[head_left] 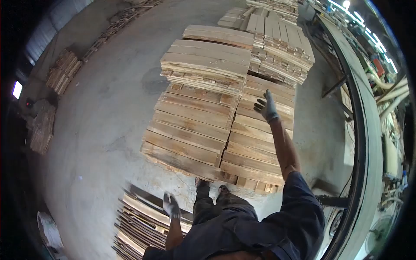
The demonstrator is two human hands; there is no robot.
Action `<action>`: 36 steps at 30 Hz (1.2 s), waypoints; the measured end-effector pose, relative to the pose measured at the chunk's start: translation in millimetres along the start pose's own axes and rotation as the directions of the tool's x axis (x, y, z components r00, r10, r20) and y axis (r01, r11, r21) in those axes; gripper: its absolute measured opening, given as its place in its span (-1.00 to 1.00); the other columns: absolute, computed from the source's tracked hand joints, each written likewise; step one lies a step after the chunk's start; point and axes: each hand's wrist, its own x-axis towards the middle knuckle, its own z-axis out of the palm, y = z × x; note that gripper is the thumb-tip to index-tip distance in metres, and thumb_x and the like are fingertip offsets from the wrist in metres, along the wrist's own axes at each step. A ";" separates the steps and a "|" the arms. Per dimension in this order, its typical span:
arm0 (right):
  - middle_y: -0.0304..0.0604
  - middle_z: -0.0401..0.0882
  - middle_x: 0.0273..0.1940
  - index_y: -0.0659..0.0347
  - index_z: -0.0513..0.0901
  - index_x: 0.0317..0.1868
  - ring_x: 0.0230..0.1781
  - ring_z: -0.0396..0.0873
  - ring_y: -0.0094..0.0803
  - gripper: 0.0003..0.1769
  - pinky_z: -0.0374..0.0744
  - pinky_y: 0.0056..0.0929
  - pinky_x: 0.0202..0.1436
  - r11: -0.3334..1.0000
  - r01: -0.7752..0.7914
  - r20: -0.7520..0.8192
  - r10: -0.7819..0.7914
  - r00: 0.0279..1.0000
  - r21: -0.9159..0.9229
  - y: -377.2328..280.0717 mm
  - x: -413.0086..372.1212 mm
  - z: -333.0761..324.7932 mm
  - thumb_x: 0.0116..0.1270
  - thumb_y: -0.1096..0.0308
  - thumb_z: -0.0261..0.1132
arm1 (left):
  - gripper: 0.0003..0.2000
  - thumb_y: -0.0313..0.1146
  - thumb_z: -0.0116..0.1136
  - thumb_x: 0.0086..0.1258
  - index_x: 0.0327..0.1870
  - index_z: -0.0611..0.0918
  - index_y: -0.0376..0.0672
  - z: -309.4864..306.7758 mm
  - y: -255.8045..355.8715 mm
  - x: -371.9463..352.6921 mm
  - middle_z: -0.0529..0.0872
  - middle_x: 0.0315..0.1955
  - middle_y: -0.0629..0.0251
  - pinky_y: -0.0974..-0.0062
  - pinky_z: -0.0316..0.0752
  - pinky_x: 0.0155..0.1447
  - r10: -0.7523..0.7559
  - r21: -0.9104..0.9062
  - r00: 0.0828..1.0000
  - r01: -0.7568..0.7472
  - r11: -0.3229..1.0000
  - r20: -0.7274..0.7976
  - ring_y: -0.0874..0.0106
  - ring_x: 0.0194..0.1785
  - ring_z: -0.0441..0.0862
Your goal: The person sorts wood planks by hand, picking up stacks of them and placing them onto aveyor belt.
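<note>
Head camera shows the gloved right hand (268, 107) over the right board stack (253, 149) at centre, thumb and fingers spread wide, holding nothing. At lower left, the gloved left hand (171, 205) is loosely open and empty above the slats (135, 220). The left board stack (186, 130) sits beside the right one, with a plank pile (208, 56) at its upper end.

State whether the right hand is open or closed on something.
Open and empty: the right hand has its fingers spread apart, with nothing between them, above the flat-laid boards.
</note>
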 end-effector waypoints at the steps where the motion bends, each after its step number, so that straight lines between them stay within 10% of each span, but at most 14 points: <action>1: 0.19 0.13 0.37 -0.06 -0.01 0.53 0.19 0.35 0.19 0.19 0.40 0.12 0.20 1.000 -0.016 -0.018 0.016 1.000 0.012 6.1 7.2 4.1 0.04 -0.48 0.28 | -0.56 -0.33 0.09 0.40 0.25 0.46 -0.34 20.8 16.3 43.9 0.54 0.16 -0.10 0.22 0.36 0.33 0.173 0.193 0.985 -0.175 0.966 0.025 0.07 0.25 0.47; 6: 0.23 0.05 0.42 -0.10 -0.08 0.55 0.28 0.26 0.28 0.22 0.33 0.17 0.26 0.998 -0.050 -0.085 0.047 0.995 -0.037 -11.4 56.4 33.9 0.03 -0.53 0.23 | -0.42 -0.11 0.09 0.37 0.37 0.34 -0.16 163.0 121.7 171.8 0.36 0.28 -0.24 0.04 0.15 0.44 0.503 0.188 0.810 -0.567 0.802 0.301 -0.13 0.38 0.24; 12: 0.24 -0.08 0.47 -0.16 -0.18 0.56 0.34 0.15 0.35 0.29 0.25 0.26 0.28 0.992 -0.077 -0.103 0.066 0.992 -0.101 -8.8 127.1 50.7 -0.02 -0.60 0.20 | -0.19 0.19 0.06 0.29 0.52 0.05 0.16 268.3 171.0 196.9 -0.04 0.49 -0.10 -0.19 -0.05 0.46 0.255 0.460 0.813 -0.521 0.719 0.523 -0.18 0.49 -0.05; 15: 0.22 -0.09 0.47 -0.19 -0.20 0.56 0.34 0.15 0.33 0.30 0.24 0.28 0.28 0.988 -0.057 -0.116 0.040 0.992 -0.145 -16.5 154.4 66.3 -0.05 -0.63 0.17 | -0.18 0.26 -0.05 0.30 0.54 0.00 0.18 301.8 128.9 199.9 -0.11 0.51 -0.08 -0.23 -0.16 0.46 0.430 0.521 0.799 -0.600 0.607 0.420 -0.18 0.51 -0.11; 19: 0.07 0.04 0.46 -0.12 0.05 0.52 0.38 0.16 0.17 0.11 0.18 0.34 0.31 0.995 -0.072 -0.045 0.069 0.997 -0.072 -19.8 215.5 56.2 0.10 -0.56 0.10 | -0.19 0.17 0.03 0.29 0.50 0.08 0.02 304.4 148.3 182.8 -0.09 0.50 -0.14 -0.23 -0.21 0.46 0.458 0.621 0.808 -0.583 0.524 0.371 -0.24 0.50 -0.12; 26: -0.03 0.55 0.12 0.19 0.42 0.28 0.06 0.58 -0.18 -0.32 0.62 -0.22 0.08 0.964 0.186 0.169 -0.219 0.961 0.190 -13.7 268.9 78.8 0.36 -0.15 0.18 | -0.14 0.19 0.03 0.25 0.52 0.03 0.02 306.9 150.9 184.9 -0.10 0.50 -0.15 -0.24 -0.23 0.46 0.451 0.643 0.805 -0.585 0.495 0.386 -0.22 0.51 -0.13; 36: -0.09 0.59 0.03 0.16 0.49 0.20 0.00 0.61 -0.22 -0.46 0.61 -0.23 0.07 0.972 0.175 0.192 -0.204 0.960 0.156 -7.4 242.3 87.8 0.32 0.03 0.22 | -0.12 0.20 0.10 0.21 0.51 0.07 0.05 304.2 154.6 186.2 -0.05 0.49 -0.13 -0.23 -0.19 0.46 0.456 0.615 0.813 -0.576 0.538 0.362 -0.20 0.50 -0.08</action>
